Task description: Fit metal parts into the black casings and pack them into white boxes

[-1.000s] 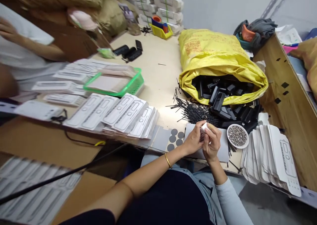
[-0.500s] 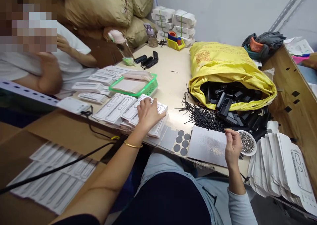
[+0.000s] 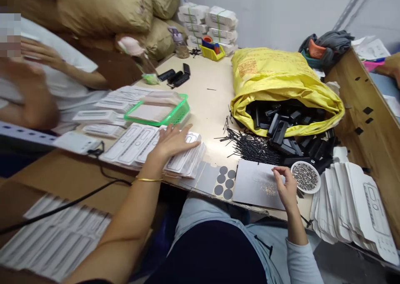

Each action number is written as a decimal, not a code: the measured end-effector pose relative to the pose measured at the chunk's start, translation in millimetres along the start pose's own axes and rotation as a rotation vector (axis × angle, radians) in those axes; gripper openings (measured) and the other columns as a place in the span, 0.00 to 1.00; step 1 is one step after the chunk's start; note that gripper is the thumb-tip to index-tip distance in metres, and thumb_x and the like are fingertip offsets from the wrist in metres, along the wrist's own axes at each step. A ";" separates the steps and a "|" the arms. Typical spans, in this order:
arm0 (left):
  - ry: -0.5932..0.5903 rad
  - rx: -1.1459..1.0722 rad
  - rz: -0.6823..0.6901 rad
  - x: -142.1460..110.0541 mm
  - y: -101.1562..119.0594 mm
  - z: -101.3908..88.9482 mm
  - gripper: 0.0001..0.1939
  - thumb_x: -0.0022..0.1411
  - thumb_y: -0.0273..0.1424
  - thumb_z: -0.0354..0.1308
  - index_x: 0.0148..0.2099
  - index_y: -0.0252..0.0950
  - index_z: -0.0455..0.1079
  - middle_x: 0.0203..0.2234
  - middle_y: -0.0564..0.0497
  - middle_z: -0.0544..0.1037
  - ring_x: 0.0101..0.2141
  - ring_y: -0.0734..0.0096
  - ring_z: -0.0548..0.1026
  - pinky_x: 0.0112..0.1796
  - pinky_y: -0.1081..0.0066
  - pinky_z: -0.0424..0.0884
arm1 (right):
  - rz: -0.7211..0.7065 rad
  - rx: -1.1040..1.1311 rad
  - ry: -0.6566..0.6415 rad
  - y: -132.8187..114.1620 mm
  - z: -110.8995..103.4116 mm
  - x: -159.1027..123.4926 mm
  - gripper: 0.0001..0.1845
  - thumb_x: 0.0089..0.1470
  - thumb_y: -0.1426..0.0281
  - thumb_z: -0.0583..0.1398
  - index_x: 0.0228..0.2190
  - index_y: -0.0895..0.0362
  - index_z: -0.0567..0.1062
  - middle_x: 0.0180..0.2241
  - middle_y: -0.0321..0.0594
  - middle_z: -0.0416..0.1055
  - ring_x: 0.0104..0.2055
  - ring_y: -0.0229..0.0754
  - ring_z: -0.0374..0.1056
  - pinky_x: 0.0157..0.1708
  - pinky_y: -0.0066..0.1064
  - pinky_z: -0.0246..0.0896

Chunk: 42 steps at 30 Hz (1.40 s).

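My left hand (image 3: pixel 173 140) lies flat, fingers spread, on the right end of a row of white blister packs (image 3: pixel 131 144) at the table's near edge. My right hand (image 3: pixel 285 185) hovers with fingers curled over a grey sheet (image 3: pixel 250 182), just left of a white bowl of small metal beads (image 3: pixel 306 177). Whether it pinches anything is too small to see. Behind the sheet lies a heap of thin black sticks (image 3: pixel 256 147). An open yellow bag (image 3: pixel 281 73) spills black plastic parts (image 3: pixel 281 128).
Another person's arm (image 3: pixel 34 96) is at the far left by more white packs. A green basket (image 3: pixel 179 111) stands behind the row. White card blanks (image 3: pixel 350 196) are stacked at the right. A black cable (image 3: pixel 62 204) crosses a cardboard box below.
A second ago both hands held a small white piece together. My left hand then went left onto the white packs and my right hand moved beside the bead bowl, lowering over the sheet.
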<state>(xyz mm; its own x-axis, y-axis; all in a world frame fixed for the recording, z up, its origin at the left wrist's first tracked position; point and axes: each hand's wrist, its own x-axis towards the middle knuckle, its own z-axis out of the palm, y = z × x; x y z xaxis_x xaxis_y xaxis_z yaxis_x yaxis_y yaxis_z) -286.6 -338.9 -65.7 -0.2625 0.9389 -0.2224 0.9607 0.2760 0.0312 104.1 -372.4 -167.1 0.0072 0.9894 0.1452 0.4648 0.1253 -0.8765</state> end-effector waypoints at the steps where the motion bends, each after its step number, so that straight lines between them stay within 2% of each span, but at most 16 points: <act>1: 0.038 0.004 0.004 -3.5 2.4 -1.0 0.42 0.56 0.52 0.53 0.67 0.37 0.51 0.63 0.35 0.56 0.62 0.35 0.50 0.56 0.40 0.47 | -0.017 -0.009 0.028 0.6 -4.9 -0.8 0.11 0.56 0.62 0.56 0.35 0.57 0.73 0.35 0.41 0.73 0.39 0.44 0.69 0.43 0.38 0.61; 4: 0.311 0.023 0.041 -18.9 22.6 -1.0 0.37 0.55 0.45 0.58 0.64 0.38 0.56 0.63 0.36 0.56 0.62 0.31 0.48 0.56 0.35 0.43 | -0.030 -0.080 0.263 9.3 -26.8 -5.1 0.11 0.57 0.64 0.55 0.36 0.57 0.73 0.36 0.43 0.73 0.41 0.45 0.68 0.44 0.38 0.61; 6: 0.450 -0.064 0.172 -27.9 50.0 4.2 0.33 0.57 0.43 0.58 0.62 0.38 0.58 0.62 0.36 0.57 0.62 0.34 0.49 0.57 0.37 0.44 | 0.010 -0.187 0.423 22.6 -41.8 -8.1 0.11 0.57 0.64 0.55 0.37 0.57 0.73 0.37 0.44 0.72 0.41 0.45 0.67 0.44 0.39 0.60; 8: 0.383 -0.255 0.403 -27.7 89.1 14.2 0.29 0.58 0.44 0.56 0.59 0.37 0.62 0.57 0.37 0.63 0.59 0.44 0.59 0.57 0.48 0.55 | 0.042 -0.330 0.410 39.7 -51.1 -9.7 0.11 0.56 0.63 0.56 0.36 0.57 0.73 0.36 0.44 0.72 0.38 0.46 0.66 0.42 0.39 0.59; 10: 0.174 -0.437 0.592 -13.4 136.8 27.0 0.25 0.60 0.43 0.55 0.55 0.36 0.66 0.49 0.39 0.69 0.50 0.54 0.69 0.51 0.57 0.65 | 0.040 -0.470 0.297 55.9 -53.0 -9.6 0.10 0.55 0.64 0.56 0.34 0.56 0.74 0.34 0.44 0.72 0.38 0.47 0.64 0.41 0.40 0.57; 12: 0.073 -0.529 0.551 13.4 187.0 39.6 0.19 0.61 0.41 0.54 0.48 0.33 0.69 0.41 0.40 0.73 0.42 0.57 0.73 0.46 0.61 0.68 | 0.029 -0.553 0.224 66.5 -49.8 -8.9 0.09 0.56 0.66 0.55 0.31 0.55 0.74 0.33 0.42 0.71 0.38 0.47 0.62 0.40 0.39 0.54; 15: 0.064 -0.582 0.387 60.3 250.5 55.3 0.20 0.60 0.40 0.55 0.46 0.26 0.67 0.43 0.33 0.73 0.46 0.53 0.72 0.48 0.59 0.64 | 0.030 -0.567 0.218 70.2 -44.8 -8.0 0.09 0.57 0.66 0.54 0.30 0.55 0.74 0.34 0.41 0.71 0.39 0.46 0.61 0.40 0.38 0.52; 18: 0.007 -0.594 0.366 92.5 283.3 67.2 0.23 0.61 0.43 0.53 0.44 0.23 0.66 0.42 0.27 0.73 0.46 0.50 0.73 0.46 0.58 0.65 | 0.049 -0.550 0.209 66.0 -44.8 -6.6 0.10 0.57 0.66 0.55 0.32 0.55 0.74 0.35 0.42 0.70 0.40 0.47 0.61 0.40 0.38 0.51; 21: -0.020 -0.607 0.353 100.5 282.2 74.6 0.20 0.61 0.39 0.54 0.45 0.26 0.65 0.40 0.29 0.75 0.44 0.51 0.74 0.45 0.59 0.66 | 0.058 -0.542 0.199 61.8 -47.6 -4.1 0.09 0.56 0.66 0.56 0.30 0.55 0.75 0.35 0.42 0.71 0.40 0.47 0.62 0.40 0.38 0.52; 24: 0.066 -0.692 0.386 88.5 259.0 74.6 0.18 0.59 0.34 0.57 0.48 0.30 0.64 0.42 0.37 0.75 0.45 0.55 0.74 0.47 0.61 0.66 | 0.046 -0.461 0.257 59.2 -50.3 -2.0 0.09 0.56 0.66 0.56 0.30 0.56 0.75 0.34 0.42 0.73 0.40 0.46 0.63 0.42 0.39 0.55; 27: 0.240 -0.997 0.439 63.9 232.1 68.7 0.18 0.55 0.34 0.61 0.47 0.34 0.68 0.44 0.43 0.73 0.45 0.61 0.73 0.48 0.65 0.67 | 0.092 -0.295 0.346 55.0 -51.7 -2.2 0.11 0.56 0.64 0.56 0.31 0.56 0.76 0.33 0.41 0.74 0.38 0.45 0.66 0.42 0.39 0.59; 29: 0.274 -1.303 0.396 43.9 219.0 65.1 0.20 0.51 0.35 0.65 0.45 0.35 0.69 0.44 0.46 0.73 0.45 0.65 0.72 0.48 0.68 0.68 | 0.189 -0.109 0.424 49.0 -50.7 -3.4 0.12 0.55 0.62 0.57 0.32 0.57 0.76 0.33 0.41 0.75 0.37 0.43 0.68 0.40 0.38 0.62; 31: 0.168 -1.670 0.255 23.8 211.1 64.4 0.21 0.50 0.36 0.67 0.45 0.37 0.68 0.42 0.49 0.73 0.44 0.67 0.73 0.48 0.68 0.68 | 0.291 0.154 0.468 39.4 -46.6 -4.8 0.14 0.52 0.60 0.60 0.34 0.58 0.75 0.32 0.41 0.76 0.33 0.41 0.69 0.37 0.36 0.64; 35: -0.479 -2.208 -0.245 -9.9 206.5 72.0 0.14 0.62 0.42 0.55 0.42 0.37 0.65 0.37 0.49 0.76 0.41 0.64 0.76 0.47 0.58 0.71 | 0.392 0.645 0.347 12.5 -25.5 -5.7 0.13 0.48 0.61 0.64 0.33 0.57 0.72 0.29 0.38 0.75 0.25 0.34 0.65 0.29 0.30 0.63; 37: -0.675 -2.274 -0.427 -22.0 207.2 77.0 0.12 0.66 0.39 0.51 0.40 0.34 0.66 0.35 0.47 0.77 0.40 0.62 0.77 0.45 0.56 0.73 | 0.406 0.774 0.286 -0.7 -10.7 -6.1 0.13 0.46 0.62 0.65 0.31 0.56 0.70 0.28 0.37 0.74 0.23 0.33 0.63 0.27 0.29 0.62; 42: -0.636 -2.366 -0.449 -35.9 208.9 85.3 0.05 0.65 0.24 0.51 0.38 0.31 0.68 0.32 0.48 0.77 0.39 0.70 0.77 0.46 0.67 0.73 | 0.395 0.770 0.201 -21.6 18.2 -11.5 0.12 0.47 0.63 0.65 0.31 0.57 0.70 0.28 0.37 0.75 0.24 0.33 0.64 0.28 0.29 0.63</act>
<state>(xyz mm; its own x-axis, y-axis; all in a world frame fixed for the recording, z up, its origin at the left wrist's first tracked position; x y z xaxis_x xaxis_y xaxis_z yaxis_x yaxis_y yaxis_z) -68.7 -332.5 -134.3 0.1390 0.7694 -0.6234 -0.8393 0.4256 0.3382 77.9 -385.2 -158.2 0.2299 0.9482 -0.2193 -0.3290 -0.1363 -0.9344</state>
